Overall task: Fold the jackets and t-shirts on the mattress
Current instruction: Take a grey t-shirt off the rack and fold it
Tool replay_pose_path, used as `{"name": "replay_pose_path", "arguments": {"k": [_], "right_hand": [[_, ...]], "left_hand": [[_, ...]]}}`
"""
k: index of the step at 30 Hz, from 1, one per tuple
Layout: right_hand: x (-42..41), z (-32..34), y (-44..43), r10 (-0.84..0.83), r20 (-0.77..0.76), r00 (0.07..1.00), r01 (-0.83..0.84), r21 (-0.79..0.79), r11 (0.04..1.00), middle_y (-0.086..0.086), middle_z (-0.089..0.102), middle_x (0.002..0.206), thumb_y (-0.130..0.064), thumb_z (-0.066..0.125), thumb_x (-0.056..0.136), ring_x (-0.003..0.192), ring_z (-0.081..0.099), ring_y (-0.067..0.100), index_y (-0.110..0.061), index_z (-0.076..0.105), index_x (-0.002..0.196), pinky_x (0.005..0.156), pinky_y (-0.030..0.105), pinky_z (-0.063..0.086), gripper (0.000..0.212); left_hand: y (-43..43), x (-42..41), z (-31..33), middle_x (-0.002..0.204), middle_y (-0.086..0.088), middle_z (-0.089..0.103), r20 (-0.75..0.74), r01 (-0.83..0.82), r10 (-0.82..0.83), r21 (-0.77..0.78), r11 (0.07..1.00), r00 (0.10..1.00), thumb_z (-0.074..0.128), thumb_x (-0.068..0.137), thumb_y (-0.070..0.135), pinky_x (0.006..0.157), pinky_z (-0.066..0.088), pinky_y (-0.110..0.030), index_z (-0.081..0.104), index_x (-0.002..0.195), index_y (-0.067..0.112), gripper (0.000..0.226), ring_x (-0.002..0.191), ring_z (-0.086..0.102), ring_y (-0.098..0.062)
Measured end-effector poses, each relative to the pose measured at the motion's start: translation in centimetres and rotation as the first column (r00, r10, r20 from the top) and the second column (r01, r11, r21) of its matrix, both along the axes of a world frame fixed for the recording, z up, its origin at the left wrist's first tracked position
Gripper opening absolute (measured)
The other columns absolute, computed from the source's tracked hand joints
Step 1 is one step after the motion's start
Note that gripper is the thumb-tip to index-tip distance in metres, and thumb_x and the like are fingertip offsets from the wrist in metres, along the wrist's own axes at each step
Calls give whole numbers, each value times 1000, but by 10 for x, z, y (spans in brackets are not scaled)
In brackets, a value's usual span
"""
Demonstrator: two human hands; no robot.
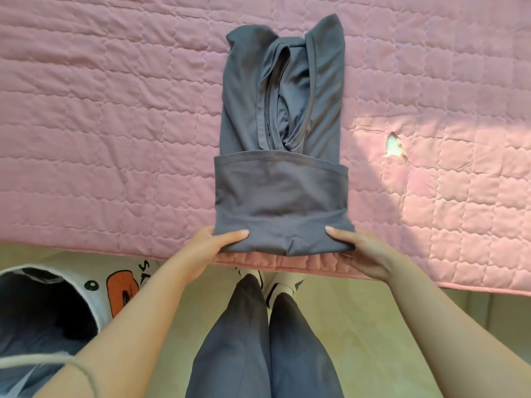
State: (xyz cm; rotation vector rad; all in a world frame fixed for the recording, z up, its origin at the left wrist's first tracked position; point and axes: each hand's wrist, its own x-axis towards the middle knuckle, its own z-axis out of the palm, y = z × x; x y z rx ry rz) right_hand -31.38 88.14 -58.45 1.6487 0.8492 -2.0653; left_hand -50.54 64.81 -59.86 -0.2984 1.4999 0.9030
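The soft grey zip-up jacket (pixel 281 191) lies in the middle of the pink quilted mattress (pixel 115 139), close to the near edge. Its bottom part is folded up over the rest. My left hand (pixel 212 245) holds the near left corner and my right hand (pixel 365 251) holds the near right corner, thumbs on top and fingers tucked under. The cloth looks slippery to me. If I lift one side faster than the other, the fold could slide open. The loose zip part at the far end could bunch up too.
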Motion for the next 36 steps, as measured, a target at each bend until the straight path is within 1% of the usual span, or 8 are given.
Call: {"name": "replay_pose_path", "arguments": {"k": [4, 12, 22, 24, 26, 29, 32, 36], "right_hand": [[-33, 28, 34, -130, -100, 986, 127, -37, 991, 2, 68, 72, -24, 71, 69, 63, 65, 13, -15, 65, 88, 52, 18, 50, 22], [-121, 64, 110, -69, -359, 931, 96, 56, 994, 5, 75, 83, -29, 50, 79, 80, 73, 19, -18, 77, 67, 61, 20, 53, 32], [-227, 19, 170, -146, -253, 957, 228, 337, 913, 6, 71, 99, -40, 34, 101, 86, 70, 20, -17, 58, 95, 68, 26, 54, 33], [-230, -3, 154, 29, -160, 987, 87, 672, 735, 4, 64, 101, -47, 42, 94, 85, 63, 19, -22, 57, 96, 74, 31, 51, 29], [-225, -27, 132, 365, 67, 929, -175, 946, 274, 6, 59, 126, -47, 45, 89, 115, 55, 23, -20, 59, 121, 101, 39, 41, 44], [-216, -52, 106, 660, 495, 566, -484, 847, -221, 0, 10, 162, -47, 36, 99, 149, 7, 25, -36, 25, 151, 117, 49, 10, 54], [-205, -75, 107, 661, 641, 390, -667, 692, -276, -11, -15, 161, -58, 23, 98, 148, -16, 19, -50, 3, 149, 116, 59, 1, 55], [-202, -82, 116, 595, 627, 503, -698, 700, -148, -9, -20, 160, -62, 28, 96, 147, -17, 21, -46, 0, 151, 115, 59, 5, 64]], "left_hand": [[32, -38, 29, 84, -12, 72, 92, -149, 136, 160, 976, 986, 65, 76, 27, 70, 59, -27, 71, 94, 9, 26, 73, 70, -18], [116, -124, 66, 63, -2, 71, 34, -251, 253, 295, 922, 967, 36, 99, 25, 58, 57, -21, 72, 52, 15, 60, 64, 71, -15], [233, -202, 37, 99, -3, 70, -192, -352, 426, 325, 878, 884, 38, 99, 43, 90, 52, -30, 61, 109, 17, 36, 94, 68, -17], [240, -192, 13, 117, -2, 63, -555, -128, 258, 261, 957, 791, 46, 94, 46, 104, 41, -30, 57, 121, 21, 38, 113, 59, -18], [233, -169, -12, 146, -6, 45, -879, 273, -86, 52, 961, 469, 46, 96, 40, 115, 25, -33, 45, 141, 21, 48, 137, 38, -21], [213, -139, -41, 163, 3, -2, -828, 610, -561, -445, 656, -2, 31, 100, 50, 116, -1, -59, 12, 153, 39, 57, 149, -5, -27], [196, -136, -69, 159, 7, -24, -692, 592, -713, -624, 510, -114, 17, 96, 62, 111, -6, -66, -9, 149, 47, 61, 146, -22, -27], [191, -136, -80, 159, 3, -24, -731, 522, -680, -603, 603, -58, 22, 94, 65, 114, -1, -61, -8, 150, 44, 68, 146, -21, -28]]}}
